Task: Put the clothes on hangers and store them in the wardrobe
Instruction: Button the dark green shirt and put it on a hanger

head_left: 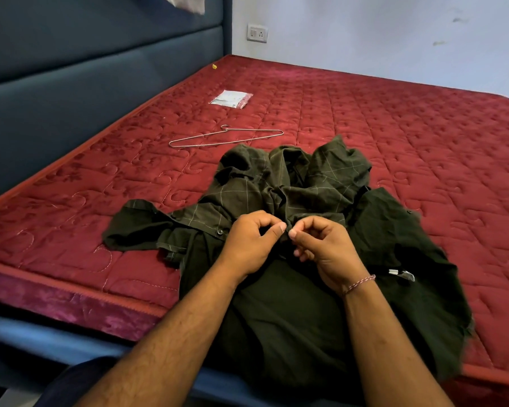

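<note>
A dark green checked shirt (300, 183) lies crumpled on the red mattress (409, 136), its lower part hanging over the near edge. My left hand (250, 242) and my right hand (323, 245) meet at the shirt's front opening. Both pinch the fabric between thumb and fingers, close to a button. A bare metal wire hanger (227, 138) lies flat on the mattress just beyond the shirt, to the left. No wardrobe is in view.
A small white and red packet (231, 99) lies farther back on the mattress. A blue padded headboard (71, 69) runs along the left side. A white wall with a socket (257, 32) stands behind the bed.
</note>
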The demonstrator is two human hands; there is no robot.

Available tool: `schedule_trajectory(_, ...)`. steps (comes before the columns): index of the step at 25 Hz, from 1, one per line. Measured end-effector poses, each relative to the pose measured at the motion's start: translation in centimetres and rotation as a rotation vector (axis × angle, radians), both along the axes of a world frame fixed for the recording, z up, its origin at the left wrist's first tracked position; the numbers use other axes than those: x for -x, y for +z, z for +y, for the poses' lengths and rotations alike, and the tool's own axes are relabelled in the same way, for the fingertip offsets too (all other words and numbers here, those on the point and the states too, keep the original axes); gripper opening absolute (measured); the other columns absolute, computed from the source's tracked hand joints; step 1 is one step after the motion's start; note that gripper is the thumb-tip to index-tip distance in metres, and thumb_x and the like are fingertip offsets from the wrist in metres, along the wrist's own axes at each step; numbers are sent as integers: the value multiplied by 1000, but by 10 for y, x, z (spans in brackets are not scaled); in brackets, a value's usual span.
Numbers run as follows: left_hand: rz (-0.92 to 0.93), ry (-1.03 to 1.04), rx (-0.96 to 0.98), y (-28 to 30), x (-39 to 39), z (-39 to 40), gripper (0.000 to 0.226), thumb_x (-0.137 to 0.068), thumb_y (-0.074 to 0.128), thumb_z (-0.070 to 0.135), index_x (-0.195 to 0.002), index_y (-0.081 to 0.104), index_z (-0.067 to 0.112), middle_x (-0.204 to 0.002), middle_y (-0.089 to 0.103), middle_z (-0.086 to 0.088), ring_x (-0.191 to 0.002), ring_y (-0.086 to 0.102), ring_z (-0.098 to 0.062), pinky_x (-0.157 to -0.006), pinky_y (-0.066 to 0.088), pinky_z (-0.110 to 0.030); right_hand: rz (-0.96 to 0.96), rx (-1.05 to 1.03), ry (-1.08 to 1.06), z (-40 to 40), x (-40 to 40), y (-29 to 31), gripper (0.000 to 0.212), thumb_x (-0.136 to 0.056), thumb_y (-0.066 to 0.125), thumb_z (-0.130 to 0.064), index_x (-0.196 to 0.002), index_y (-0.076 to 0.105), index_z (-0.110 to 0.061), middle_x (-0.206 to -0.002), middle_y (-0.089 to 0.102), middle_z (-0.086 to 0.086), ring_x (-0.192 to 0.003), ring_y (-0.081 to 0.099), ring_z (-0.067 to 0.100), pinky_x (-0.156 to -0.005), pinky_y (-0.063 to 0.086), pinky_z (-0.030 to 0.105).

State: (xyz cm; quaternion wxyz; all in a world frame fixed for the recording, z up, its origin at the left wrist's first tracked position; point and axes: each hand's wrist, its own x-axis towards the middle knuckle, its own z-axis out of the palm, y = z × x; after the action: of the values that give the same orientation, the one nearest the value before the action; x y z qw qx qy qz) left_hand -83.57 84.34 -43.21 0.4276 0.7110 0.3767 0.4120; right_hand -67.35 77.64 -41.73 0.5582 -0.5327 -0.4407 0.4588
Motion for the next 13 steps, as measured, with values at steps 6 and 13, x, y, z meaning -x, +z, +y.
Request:
schedule_trajectory(6, 206, 203, -477, 22, 35, -6, 15, -92, 63, 29, -101, 74, 27, -100, 68, 17, -101, 61, -4, -90, 47, -24, -600, -231, -336, -20, -12, -1, 11, -90, 75, -17, -94, 73, -27, -92, 72, -11, -88, 69, 5, -79, 56, 25)
schedule_trajectory(13, 881, -74, -713, 22, 58, 10, 24, -97, 54, 49, -113, 69, 39, -111, 65, 19, -110, 58, -7, -95, 41, -38, -1451, -37, -81, -17, 0, 3, 21, -95, 61, -47, -113, 69, -40, -110, 65, -19, -111, 55, 8, -101, 40, 34)
